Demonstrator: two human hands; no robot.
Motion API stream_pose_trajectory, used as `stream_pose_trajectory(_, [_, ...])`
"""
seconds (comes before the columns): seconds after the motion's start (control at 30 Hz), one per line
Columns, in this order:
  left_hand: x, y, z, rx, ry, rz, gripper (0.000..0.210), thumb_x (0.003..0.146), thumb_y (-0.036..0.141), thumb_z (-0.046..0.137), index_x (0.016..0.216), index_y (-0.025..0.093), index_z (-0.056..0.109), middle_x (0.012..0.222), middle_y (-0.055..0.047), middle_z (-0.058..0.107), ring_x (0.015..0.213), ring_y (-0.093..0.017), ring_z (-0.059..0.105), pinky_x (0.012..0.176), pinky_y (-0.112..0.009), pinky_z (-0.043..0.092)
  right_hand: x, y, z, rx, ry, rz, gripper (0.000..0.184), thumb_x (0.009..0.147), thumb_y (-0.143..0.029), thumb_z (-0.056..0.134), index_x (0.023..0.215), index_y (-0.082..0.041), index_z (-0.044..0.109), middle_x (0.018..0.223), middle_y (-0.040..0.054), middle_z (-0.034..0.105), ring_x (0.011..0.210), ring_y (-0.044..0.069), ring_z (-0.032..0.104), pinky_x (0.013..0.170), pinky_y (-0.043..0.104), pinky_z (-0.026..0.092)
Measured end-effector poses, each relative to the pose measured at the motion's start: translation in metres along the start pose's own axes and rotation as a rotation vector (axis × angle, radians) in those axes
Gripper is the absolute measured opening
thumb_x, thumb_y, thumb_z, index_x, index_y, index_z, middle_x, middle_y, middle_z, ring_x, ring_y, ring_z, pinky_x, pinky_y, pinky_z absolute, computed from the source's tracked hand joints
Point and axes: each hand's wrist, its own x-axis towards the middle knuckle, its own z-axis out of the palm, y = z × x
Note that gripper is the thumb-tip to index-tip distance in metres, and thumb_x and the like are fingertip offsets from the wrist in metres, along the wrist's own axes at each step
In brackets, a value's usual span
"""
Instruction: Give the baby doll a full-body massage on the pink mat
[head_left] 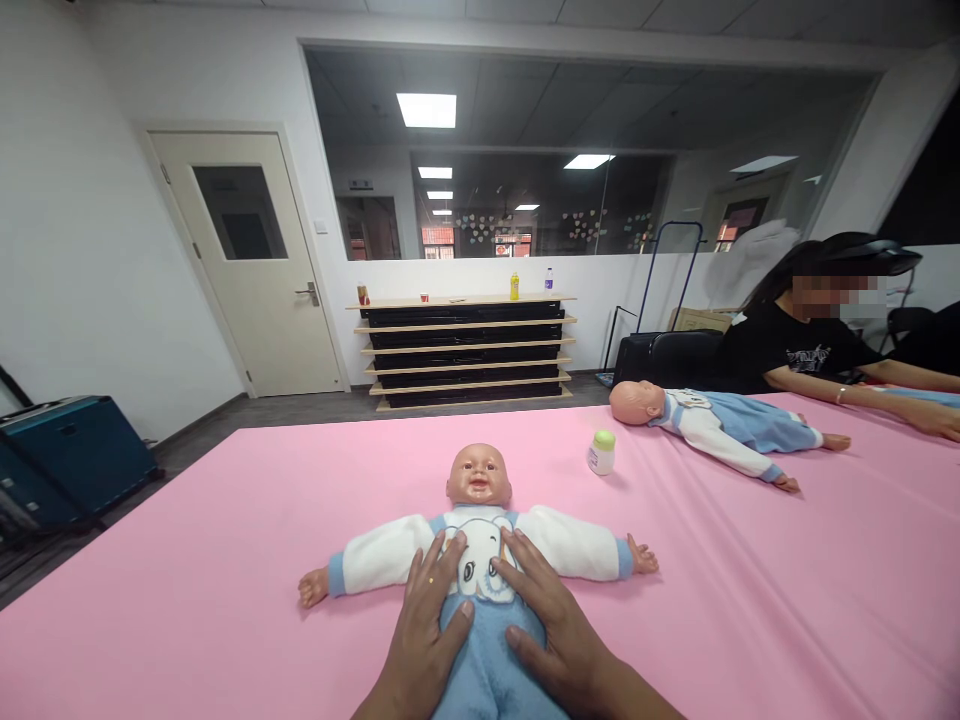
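Note:
A baby doll [480, 478] lies on its back on the pink-covered table [225, 530], arms stretched out to both sides. It wears a white and blue outfit with an animal face on the chest. My left hand [429, 620] rests flat on the left side of the doll's front, fingers spread. On the opposite side, my right hand [551, 615] lies with its fingers apart, tips on the chest. Neither hand grips anything. The doll's lower legs fall outside the view. Beyond its right-hand side stands a small white jar with a green lid [602, 453].
A second baby doll [720, 415] lies at the table's far right, near a seated person in a black shirt [787, 345]. Behind the table is a low shelf stack [469, 350] with bottles on top. A blue suitcase [79, 460] stands at left, near a door [240, 270].

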Motion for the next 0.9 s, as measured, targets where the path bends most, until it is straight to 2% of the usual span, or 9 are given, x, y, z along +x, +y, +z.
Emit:
stream_pose_trajectory(0.07, [-0.0003,0.0001,-0.0001,0.003,-0.008,0.013,0.05,0.097,0.034,0.038,0.147,0.037,0.031,0.154,0.002,0.028,0.146,-0.024,0.014,0.117,-0.058,0.012,-0.0004,-0.0004,0.0,0.003,0.0,0.005,0.062,0.093,-0.042,0.049,0.149,-0.025,0.029,0.159,0.0061,0.013,0.147,0.03,0.01,0.117,0.056,0.02])
stream_pose_trajectory(0.2, [0.0002,-0.0004,0.0001,0.003,0.002,-0.006,0.054,0.098,0.034,0.037,0.15,0.034,0.023,0.155,0.001,0.027,0.147,-0.023,0.013,0.117,-0.058,0.012,-0.0002,-0.0013,-0.0005,0.001,0.001,0.001,0.061,0.093,-0.042,0.049,0.149,-0.025,0.029,0.159,0.0062,0.013,0.147,0.03,0.01,0.117,0.056,0.02])
stream_pose_trajectory(0.3, [0.0004,0.0001,-0.0001,0.009,-0.022,0.004,0.05,0.097,0.034,0.037,0.147,0.035,0.031,0.155,0.001,0.028,0.147,-0.024,0.013,0.117,-0.059,0.012,0.0,-0.0012,-0.0005,0.005,0.005,-0.002,0.061,0.094,-0.042,0.048,0.149,-0.025,0.029,0.159,0.0064,0.013,0.146,0.03,0.011,0.116,0.056,0.021])
stream_pose_trajectory(0.4, [0.0002,0.0009,-0.0002,0.005,-0.001,-0.016,0.053,0.098,0.032,0.036,0.15,0.032,0.025,0.155,-0.001,0.027,0.147,-0.023,0.013,0.118,-0.058,0.012,0.0004,-0.0004,-0.0002,0.009,0.012,-0.007,0.061,0.094,-0.042,0.049,0.149,-0.025,0.029,0.159,0.0065,0.013,0.146,0.031,0.011,0.116,0.056,0.021])
stream_pose_trajectory(0.53, [0.0009,0.0005,0.0002,0.012,-0.035,-0.002,0.049,0.098,0.033,0.035,0.147,0.033,0.033,0.155,0.0,0.026,0.147,-0.024,0.011,0.117,-0.059,0.01,0.0009,0.0,-0.0002,0.005,0.011,-0.01,0.061,0.094,-0.042,0.048,0.149,-0.025,0.03,0.159,0.0066,0.013,0.146,0.031,0.011,0.116,0.056,0.021])
stream_pose_trajectory(0.63, [0.0015,0.0,0.0001,0.005,-0.023,-0.019,0.052,0.099,0.033,0.034,0.15,0.031,0.025,0.156,-0.001,0.025,0.147,-0.023,0.011,0.118,-0.059,0.01,0.0005,-0.0004,-0.0004,0.0,0.013,-0.01,0.061,0.093,-0.043,0.049,0.149,-0.025,0.03,0.159,0.0066,0.013,0.146,0.031,0.011,0.116,0.056,0.021])
stream_pose_trajectory(0.73, [0.001,0.0001,-0.0002,0.007,-0.041,-0.004,0.049,0.098,0.034,0.035,0.147,0.033,0.031,0.155,0.001,0.026,0.147,-0.024,0.011,0.118,-0.058,0.01,-0.0004,-0.0004,0.0,0.002,0.009,-0.002,0.061,0.093,-0.043,0.049,0.149,-0.026,0.03,0.159,0.0063,0.013,0.146,0.031,0.011,0.116,0.056,0.021])
stream_pose_trajectory(0.83, [0.0002,0.0,0.0,-0.006,-0.015,-0.023,0.054,0.098,0.034,0.034,0.151,0.031,0.022,0.156,-0.001,0.025,0.147,-0.023,0.011,0.118,-0.058,0.01,-0.0007,0.0,0.0005,0.004,0.009,-0.002,0.061,0.094,-0.042,0.049,0.149,-0.025,0.03,0.159,0.0063,0.013,0.147,0.031,0.01,0.117,0.056,0.02])
stream_pose_trajectory(0.9, [0.0,-0.0003,0.0004,-0.003,-0.027,-0.018,0.052,0.099,0.034,0.034,0.15,0.032,0.024,0.156,0.0,0.025,0.147,-0.023,0.01,0.118,-0.058,0.009,-0.0005,0.0001,0.0004,0.004,0.011,-0.005,0.061,0.094,-0.042,0.049,0.149,-0.025,0.03,0.159,0.0063,0.013,0.147,0.031,0.011,0.117,0.056,0.02])
